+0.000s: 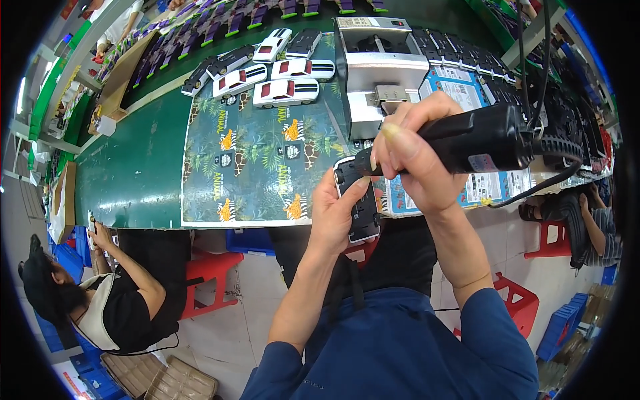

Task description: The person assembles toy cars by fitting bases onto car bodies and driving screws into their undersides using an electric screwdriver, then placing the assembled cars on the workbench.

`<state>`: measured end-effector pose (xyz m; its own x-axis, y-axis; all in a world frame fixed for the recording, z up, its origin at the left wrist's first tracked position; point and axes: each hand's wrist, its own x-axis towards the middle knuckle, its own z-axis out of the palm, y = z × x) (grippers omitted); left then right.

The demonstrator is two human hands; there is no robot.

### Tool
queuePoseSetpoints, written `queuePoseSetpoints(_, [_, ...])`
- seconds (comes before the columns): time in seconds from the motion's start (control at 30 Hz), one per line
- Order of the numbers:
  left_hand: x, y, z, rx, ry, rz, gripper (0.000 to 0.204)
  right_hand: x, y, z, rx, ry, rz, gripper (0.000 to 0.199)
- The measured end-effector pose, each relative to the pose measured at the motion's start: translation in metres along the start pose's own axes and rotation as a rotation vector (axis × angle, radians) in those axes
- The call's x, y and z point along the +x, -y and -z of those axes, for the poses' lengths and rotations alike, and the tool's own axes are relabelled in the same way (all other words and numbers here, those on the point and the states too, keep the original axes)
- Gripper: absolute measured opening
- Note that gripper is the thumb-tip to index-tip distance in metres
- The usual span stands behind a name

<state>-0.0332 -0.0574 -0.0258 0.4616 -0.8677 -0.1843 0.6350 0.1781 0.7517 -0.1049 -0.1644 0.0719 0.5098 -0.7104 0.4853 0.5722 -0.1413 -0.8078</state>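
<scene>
My left hand (331, 212) is closed on a toy car (364, 212) at the table's front edge, its black underside turned up and a white rim showing around it. My right hand (427, 160) grips a black electric screwdriver (477, 139), held slanting with its cable trailing off to the right. The screwdriver's nose meets the upper part of the car's underside; the bit itself is hidden by my fingers. Beyond my hands stands a silver metal box-shaped machine (380, 70). Several white toy cars with black stripes (287, 92) sit to its left, some others lying dark side up.
Printed card sheets (257, 160) cover part of the green tabletop (133, 180). Black car undersides (453, 50) are lined up at the back right. A rack of purple and green pieces (213, 30) runs along the far side. A co-worker (113, 293) sits left; red stools (207, 283) stand below.
</scene>
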Motion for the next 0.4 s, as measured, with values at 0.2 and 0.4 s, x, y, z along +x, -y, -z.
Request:
queuePoseSetpoints(0.2, [0.002,0.001,0.003,0.055,-0.003,0.019,0.023,0.008,-0.011,0.011,-0.15,0.264,0.028,0.024])
queuePoseSetpoints(0.4, [0.003,0.0,0.003,0.04,0.003,0.052,0.024,0.004,-0.02,0.013,-0.074,0.319,0.076,0.027])
